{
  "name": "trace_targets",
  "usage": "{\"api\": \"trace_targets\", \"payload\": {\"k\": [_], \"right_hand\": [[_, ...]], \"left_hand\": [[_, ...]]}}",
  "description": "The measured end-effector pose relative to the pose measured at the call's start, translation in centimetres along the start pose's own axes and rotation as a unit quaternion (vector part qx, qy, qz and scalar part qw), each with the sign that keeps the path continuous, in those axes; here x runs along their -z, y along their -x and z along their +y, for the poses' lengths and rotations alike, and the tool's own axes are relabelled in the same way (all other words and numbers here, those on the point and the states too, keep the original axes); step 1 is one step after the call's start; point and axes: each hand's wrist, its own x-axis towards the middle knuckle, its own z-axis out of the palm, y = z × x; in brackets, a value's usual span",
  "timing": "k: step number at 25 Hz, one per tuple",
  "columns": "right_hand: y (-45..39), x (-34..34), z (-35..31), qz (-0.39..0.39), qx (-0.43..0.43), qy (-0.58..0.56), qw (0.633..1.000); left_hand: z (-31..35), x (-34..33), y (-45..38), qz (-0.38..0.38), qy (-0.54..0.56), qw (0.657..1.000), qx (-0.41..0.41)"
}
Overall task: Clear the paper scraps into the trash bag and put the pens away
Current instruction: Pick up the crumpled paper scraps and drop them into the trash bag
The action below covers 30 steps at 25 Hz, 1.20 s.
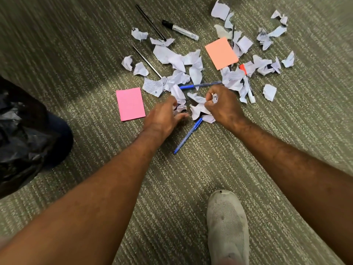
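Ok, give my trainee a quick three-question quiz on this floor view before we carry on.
1. True or false: the right hand grips paper scraps.
2. Which sticky pad lies nearer the trash bag: A) pink pad B) orange pad?
3. Fill in: the blue pen between the forearms lies on the ____.

Key: 1 true. 2 A. 3 carpet; its upper end reaches under the scraps.
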Motion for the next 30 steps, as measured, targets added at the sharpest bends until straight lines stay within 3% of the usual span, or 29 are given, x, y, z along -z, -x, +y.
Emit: {"api": "trace_targets", "payload": {"k": [4,9,14,19,25,30], "right_hand": [[0.3,-0.1,-0.2,-0.051,0.054,0.003,0.997],[0.4,-1.6,-1.1,-0.135,0.072,0.133,0.979],[0.4,-2.5,-1.6,-0.116,0.124,0.206,0.964],[0.8,-3.3,-1.6,-0.129,0.118,0.252,0.952],[0.5,-1.6,-3.6,-0.101,0.054,0.020,0.993],[1.4,0.3,-10.0,-0.087,0.117,-0.067,0.987]], "left_hand": [[0.1,-0.2,0.4,0.030,-0.054,0.998,-0.008],[-0.3,0.7,1.0,0.060,-0.051,0.997,-0.011],[-1.1,1.4,1.6,0.090,0.009,0.996,0.016],[-1.4,2.3,2.5,0.082,0.067,0.993,0.056],[-0.5,4.5,3.9,0.131,0.101,0.985,0.050],[0.7,10.6,6.3,0.237,0.167,0.957,-0.001]]}}
